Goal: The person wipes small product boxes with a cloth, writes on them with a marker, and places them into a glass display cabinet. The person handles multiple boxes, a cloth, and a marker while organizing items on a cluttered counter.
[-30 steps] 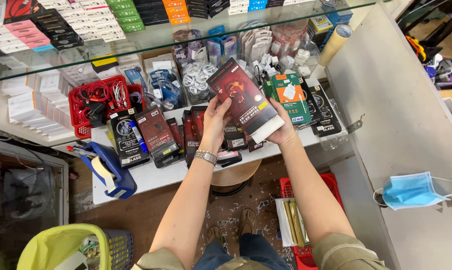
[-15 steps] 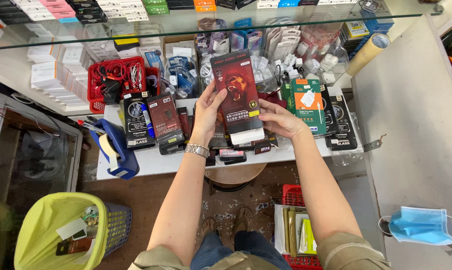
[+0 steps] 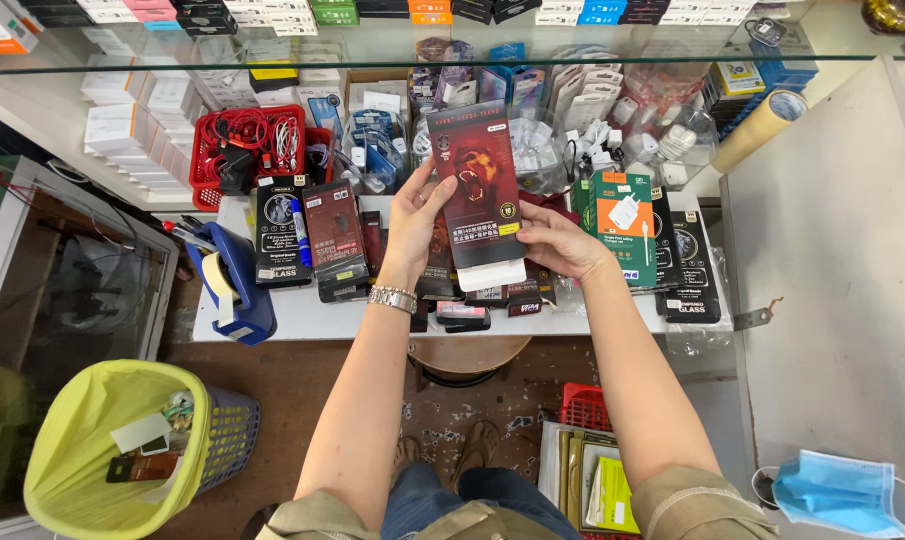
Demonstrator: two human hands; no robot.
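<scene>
Gleaming dark-red flat package [image 3: 478, 190], upright

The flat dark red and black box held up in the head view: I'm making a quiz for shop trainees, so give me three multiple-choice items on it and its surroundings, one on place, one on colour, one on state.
1. Where does the light blue face mask lie?
A. on the grey counter at lower right
B. in the yellow-lined bin
C. on the glass shelf

2. What colour is the wire basket of cables?
A. green
B. red
C. white

3. How is the flat dark red and black box held?
A. lying on the white shelf
B. by the left hand alone
C. between the left hand and right hand, upright

Answers: 1 A, the mask rests on the grey surface; 2 B, its wires are red; 3 C, both hands grip its sides above the white shelf.
</scene>
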